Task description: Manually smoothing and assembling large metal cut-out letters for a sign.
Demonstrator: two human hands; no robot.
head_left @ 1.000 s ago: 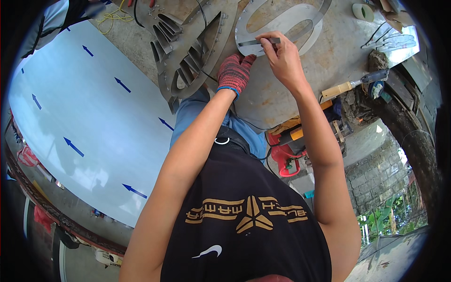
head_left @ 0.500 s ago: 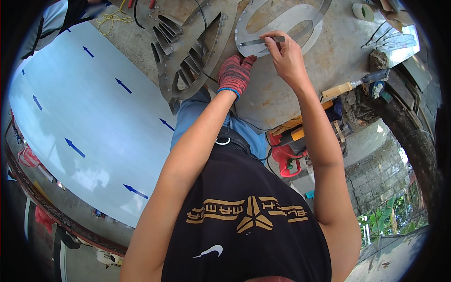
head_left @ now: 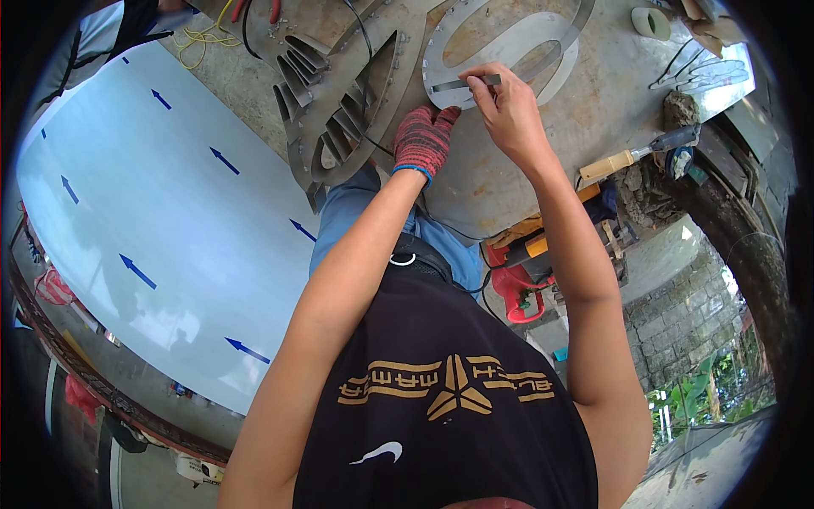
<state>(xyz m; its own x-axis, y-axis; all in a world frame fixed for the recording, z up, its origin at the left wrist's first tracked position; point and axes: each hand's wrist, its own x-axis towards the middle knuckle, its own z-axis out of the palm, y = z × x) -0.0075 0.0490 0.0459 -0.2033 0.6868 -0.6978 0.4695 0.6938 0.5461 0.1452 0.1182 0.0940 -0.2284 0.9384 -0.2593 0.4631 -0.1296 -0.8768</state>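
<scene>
A flat oval metal letter (head_left: 448, 56) with a raised strip along part of its edge lies on the workbench, far middle. My left hand (head_left: 423, 140), in a red and black knit glove, is closed at the near rim of this letter, fingertips on its edge. My bare right hand (head_left: 512, 109) pinches a narrow flat metal strip (head_left: 458, 84), which reaches leftward over the letter's near part. Whether its left end touches the letter, I cannot tell. Left of my glove lies a larger metal letter form (head_left: 333, 110) with several upright sheet-metal fins, a black cable across it.
A wide pale-blue sheet (head_left: 170, 237) with dark blue arrows lies at left. At right on the bench (head_left: 483, 182) are a wooden-handled tool (head_left: 606, 165) and a tape roll (head_left: 651, 23). Below the bench edge sits a red tool (head_left: 515, 293). Another person's arm (head_left: 157, 21) shows upper left.
My right hand has shifted slightly left and nearer with the strip. My left hand stays at the letter's rim, and the whole view has moved a little.
</scene>
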